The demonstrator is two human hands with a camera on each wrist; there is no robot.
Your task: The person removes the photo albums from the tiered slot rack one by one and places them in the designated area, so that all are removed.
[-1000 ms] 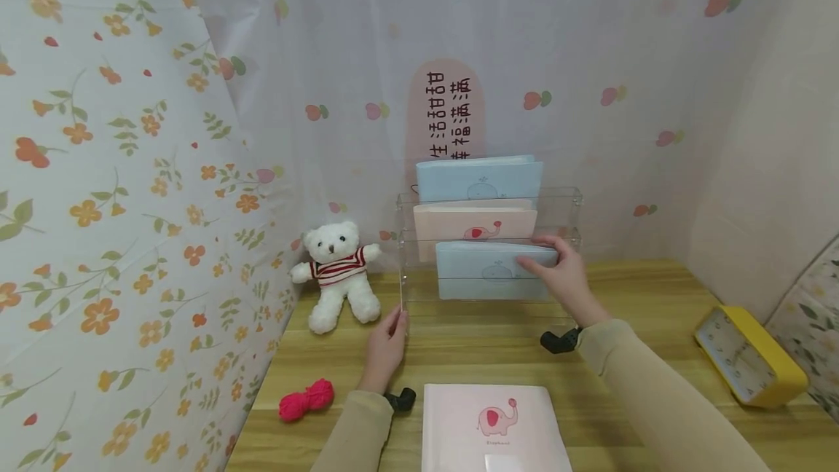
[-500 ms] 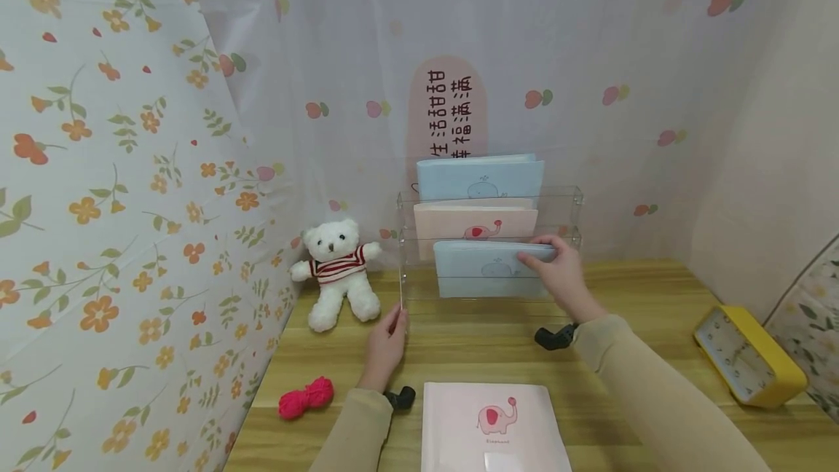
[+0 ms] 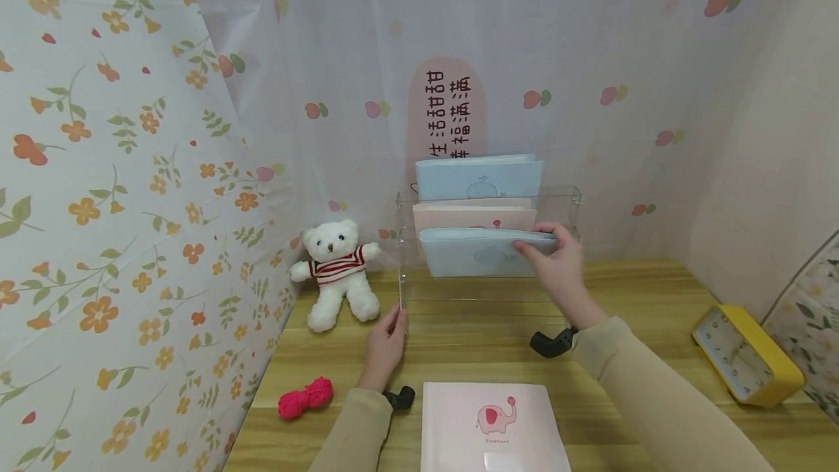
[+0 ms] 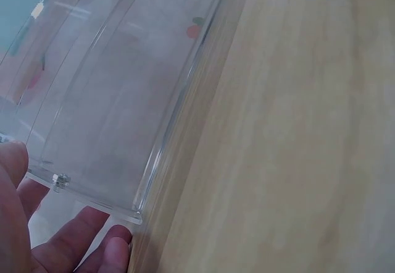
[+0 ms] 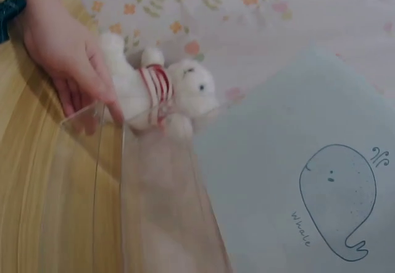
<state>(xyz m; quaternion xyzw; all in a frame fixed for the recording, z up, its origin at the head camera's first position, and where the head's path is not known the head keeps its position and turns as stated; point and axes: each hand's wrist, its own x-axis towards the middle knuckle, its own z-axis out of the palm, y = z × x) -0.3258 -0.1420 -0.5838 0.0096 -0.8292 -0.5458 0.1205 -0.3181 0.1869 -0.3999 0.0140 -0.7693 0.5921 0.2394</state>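
Note:
My right hand (image 3: 560, 264) pinches the top right corner of a light blue album (image 3: 478, 253), thumb on its front cover. The album is tilted in front of a clear acrylic rack (image 3: 485, 301), and its whale drawing shows large on the cover (image 5: 265, 186) in the right wrist view. At the rack's left side, my left hand (image 3: 385, 348) grips the edge of the clear side panel (image 4: 92, 202), thumb on one face and fingers on the other. Behind, a pink elephant album (image 3: 432, 221) and another blue whale album (image 3: 446, 179) stand in the higher tiers.
A white teddy bear (image 3: 341, 275) in a striped sweater sits left of the rack. Pink yarn (image 3: 305, 399) lies at the front left. A pink elephant album (image 3: 459, 428) lies flat at the front. To the right stands a yellow clock (image 3: 750, 355).
The front blue album has risen in my right hand and shifted slightly left, its top tilting, and now covers more of the pink album behind. My left hand keeps its place on the rack.

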